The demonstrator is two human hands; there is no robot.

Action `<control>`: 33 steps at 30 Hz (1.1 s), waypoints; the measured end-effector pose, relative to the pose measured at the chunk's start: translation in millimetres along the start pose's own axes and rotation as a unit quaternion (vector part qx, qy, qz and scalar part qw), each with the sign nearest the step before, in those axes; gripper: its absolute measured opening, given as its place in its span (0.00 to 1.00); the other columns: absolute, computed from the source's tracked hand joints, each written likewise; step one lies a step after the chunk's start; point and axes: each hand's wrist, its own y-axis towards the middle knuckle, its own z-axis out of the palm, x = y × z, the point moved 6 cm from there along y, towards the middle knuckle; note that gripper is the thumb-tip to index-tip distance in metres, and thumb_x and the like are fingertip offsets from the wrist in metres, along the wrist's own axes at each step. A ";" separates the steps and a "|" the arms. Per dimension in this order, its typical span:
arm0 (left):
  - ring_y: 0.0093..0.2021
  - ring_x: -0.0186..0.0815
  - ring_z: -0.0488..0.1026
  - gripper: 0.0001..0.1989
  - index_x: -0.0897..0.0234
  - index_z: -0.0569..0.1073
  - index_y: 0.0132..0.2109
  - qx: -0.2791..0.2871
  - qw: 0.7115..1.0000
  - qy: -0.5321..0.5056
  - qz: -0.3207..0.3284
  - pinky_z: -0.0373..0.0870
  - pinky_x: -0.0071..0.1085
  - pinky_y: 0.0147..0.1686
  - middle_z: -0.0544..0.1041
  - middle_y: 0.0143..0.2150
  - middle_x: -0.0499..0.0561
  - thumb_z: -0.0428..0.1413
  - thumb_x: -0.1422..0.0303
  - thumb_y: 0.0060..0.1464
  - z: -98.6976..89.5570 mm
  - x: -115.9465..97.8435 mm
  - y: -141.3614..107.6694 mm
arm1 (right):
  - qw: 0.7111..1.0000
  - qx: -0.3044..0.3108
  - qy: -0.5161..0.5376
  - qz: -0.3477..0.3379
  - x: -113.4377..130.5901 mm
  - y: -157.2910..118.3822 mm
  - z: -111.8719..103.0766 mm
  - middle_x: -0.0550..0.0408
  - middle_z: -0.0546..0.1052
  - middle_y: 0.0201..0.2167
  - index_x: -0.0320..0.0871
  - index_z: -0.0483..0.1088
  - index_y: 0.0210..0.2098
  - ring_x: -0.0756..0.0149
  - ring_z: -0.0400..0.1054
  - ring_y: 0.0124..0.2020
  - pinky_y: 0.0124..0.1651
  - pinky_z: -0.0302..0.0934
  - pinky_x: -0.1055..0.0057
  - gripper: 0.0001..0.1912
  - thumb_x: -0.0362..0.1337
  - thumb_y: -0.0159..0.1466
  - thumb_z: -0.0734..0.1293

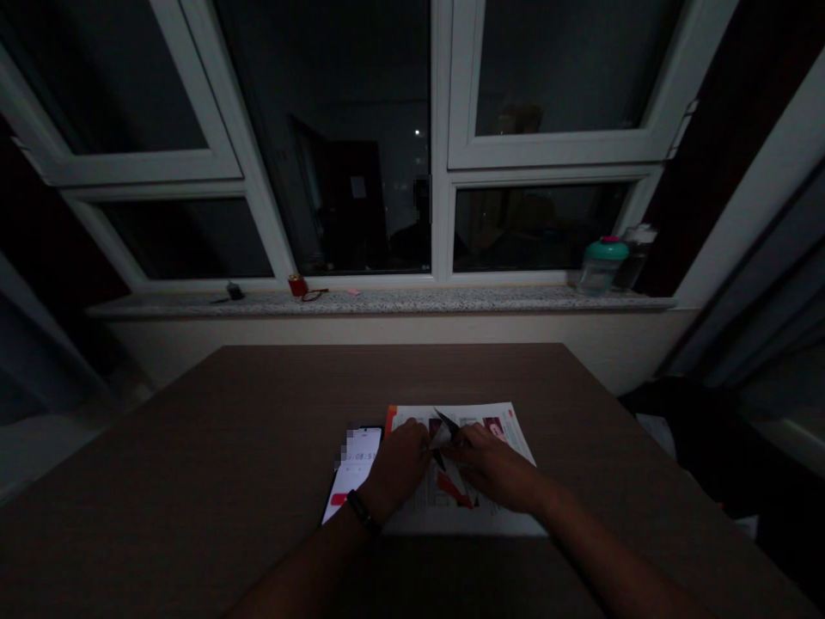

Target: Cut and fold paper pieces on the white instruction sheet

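Between my hands is a piece of folded printed paper (442,435), with a dark pointed tip at the top and an orange-red part low down. My left hand (403,460), with a dark band on its wrist, pinches the paper's left side. From the right, my right hand (493,464) grips the other side, its fingers closed on it. Both hands are over a printed sheet or booklet (516,421) with small pictures and an orange corner. Dim light hides the finer folds.
A lit phone (354,460) showing a timer lies left of my left hand on the brown table (225,456). On the stone windowsill (400,299) beyond stand a teal-lidded bottle (602,266), a clear bottle (635,258), a red spool-like item (297,285) and a small dark bottle (235,291).
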 end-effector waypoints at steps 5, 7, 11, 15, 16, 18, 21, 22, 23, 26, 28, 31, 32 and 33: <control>0.41 0.37 0.71 0.05 0.62 0.67 0.38 0.001 1.000 0.010 -0.005 0.65 0.31 0.41 0.73 0.40 0.50 0.50 0.77 0.60 0.0 -0.5 0.4 | 1.000 -0.018 0.021 0.005 0.4 0.1 -0.6 0.49 0.69 0.49 0.49 0.71 0.57 0.57 0.62 0.51 0.54 0.59 0.62 0.19 0.32 0.67 0.63; 0.41 0.37 0.72 0.05 0.62 0.67 0.38 0.003 1.000 0.011 -0.007 0.65 0.31 0.41 0.73 0.39 0.50 0.50 0.76 0.61 -0.5 -1.4 0.5 | 0.999 -0.026 0.025 0.011 -1.7 0.0 1.4 0.49 0.70 0.49 0.50 0.71 0.57 0.56 0.62 0.52 0.55 0.59 0.61 0.20 0.31 0.65 0.65; 0.43 0.38 0.72 0.03 0.62 0.66 0.40 0.004 1.000 0.013 -0.013 0.64 0.31 0.42 0.73 0.41 0.51 0.51 0.75 0.61 -2.1 -4.5 -0.7 | 0.999 -0.038 0.012 0.028 -4.4 1.7 6.1 0.49 0.69 0.50 0.50 0.71 0.56 0.55 0.61 0.52 0.56 0.59 0.60 0.21 0.32 0.64 0.67; 0.43 0.39 0.72 0.04 0.61 0.67 0.40 0.016 1.000 0.011 -0.023 0.65 0.31 0.41 0.73 0.43 0.51 0.54 0.73 0.58 -1.1 -6.9 -2.4 | 0.998 -0.049 -0.003 0.044 -2.9 5.4 7.4 0.49 0.69 0.49 0.51 0.71 0.57 0.55 0.61 0.52 0.55 0.59 0.60 0.21 0.33 0.65 0.66; 0.43 0.39 0.72 0.04 0.62 0.67 0.40 0.020 1.000 0.009 -0.020 0.65 0.31 0.42 0.73 0.43 0.51 0.54 0.73 0.57 -0.5 -7.6 -2.4 | 0.997 -0.051 -0.007 0.049 -2.8 6.3 7.6 0.49 0.69 0.48 0.51 0.71 0.57 0.55 0.61 0.52 0.54 0.59 0.60 0.20 0.34 0.65 0.66; 0.44 0.39 0.72 0.04 0.62 0.68 0.40 0.024 1.000 0.005 -0.008 0.65 0.32 0.42 0.73 0.44 0.51 0.54 0.72 0.57 0.5 -9.4 -2.0 | 0.997 -0.052 -0.015 0.059 -3.1 7.7 7.7 0.49 0.69 0.47 0.51 0.72 0.56 0.55 0.62 0.51 0.53 0.59 0.61 0.19 0.34 0.66 0.65; 0.43 0.39 0.73 0.04 0.62 0.68 0.41 0.028 1.000 0.002 -0.001 0.66 0.32 0.43 0.74 0.45 0.52 0.53 0.71 0.58 2.1 -10.8 -1.7 | 0.997 -0.051 -0.022 0.060 -3.1 8.8 7.8 0.50 0.70 0.46 0.52 0.72 0.56 0.55 0.62 0.50 0.51 0.59 0.62 0.19 0.33 0.67 0.64; 0.43 0.40 0.73 0.04 0.62 0.68 0.42 0.031 1.000 0.004 0.000 0.66 0.33 0.43 0.74 0.45 0.52 0.53 0.70 0.59 2.7 -11.5 -2.1 | 0.997 -0.051 -0.022 0.059 -3.1 9.0 7.7 0.50 0.70 0.45 0.52 0.72 0.56 0.56 0.62 0.50 0.50 0.59 0.63 0.19 0.33 0.67 0.64; 0.44 0.40 0.74 0.05 0.62 0.69 0.44 0.033 0.999 0.005 0.005 0.67 0.33 0.44 0.74 0.46 0.53 0.53 0.70 0.60 3.2 -12.8 -2.8 | 0.997 -0.051 -0.021 0.057 -3.2 9.0 7.6 0.49 0.70 0.45 0.52 0.73 0.55 0.56 0.62 0.50 0.50 0.59 0.63 0.18 0.33 0.68 0.64; 0.50 0.44 0.73 0.16 0.62 0.68 0.51 0.044 0.998 0.005 0.035 0.67 0.36 0.49 0.72 0.53 0.56 0.58 0.63 0.57 4.3 -19.8 -6.8 | 0.997 -0.051 -0.017 0.052 -3.9 8.6 7.5 0.49 0.70 0.45 0.50 0.74 0.54 0.56 0.62 0.49 0.51 0.58 0.63 0.17 0.33 0.67 0.64; 0.55 0.48 0.71 0.27 0.61 0.67 0.55 0.051 0.998 0.001 0.048 0.67 0.40 0.53 0.69 0.58 0.58 0.63 0.57 0.52 4.7 -24.0 -9.8 | 0.997 -0.052 -0.011 0.047 -4.6 7.9 7.6 0.50 0.70 0.46 0.49 0.74 0.53 0.57 0.62 0.50 0.52 0.58 0.63 0.17 0.31 0.66 0.64; 0.60 0.51 0.67 0.35 0.60 0.64 0.59 0.056 0.997 -0.003 0.045 0.64 0.43 0.57 0.65 0.63 0.60 0.65 0.53 0.48 5.2 -27.2 -13.0 | 0.998 -0.054 -0.005 0.040 -5.5 6.5 8.0 0.50 0.69 0.47 0.48 0.73 0.53 0.56 0.62 0.50 0.53 0.58 0.63 0.17 0.31 0.65 0.66; 0.61 0.52 0.66 0.36 0.60 0.64 0.60 0.057 0.997 -0.003 0.043 0.63 0.44 0.58 0.64 0.64 0.61 0.65 0.53 0.48 5.8 -27.7 -13.7 | 0.998 -0.054 -0.004 0.037 -5.7 6.1 8.2 0.50 0.69 0.47 0.48 0.73 0.53 0.56 0.62 0.50 0.53 0.58 0.62 0.17 0.31 0.65 0.66; 0.62 0.53 0.65 0.37 0.61 0.63 0.61 0.059 0.997 -0.002 0.041 0.63 0.45 0.59 0.63 0.65 0.62 0.65 0.52 0.48 6.7 -27.9 -14.2 | 0.998 -0.053 -0.004 0.036 -5.8 5.7 8.3 0.50 0.69 0.47 0.48 0.73 0.53 0.56 0.62 0.50 0.53 0.58 0.62 0.17 0.32 0.65 0.66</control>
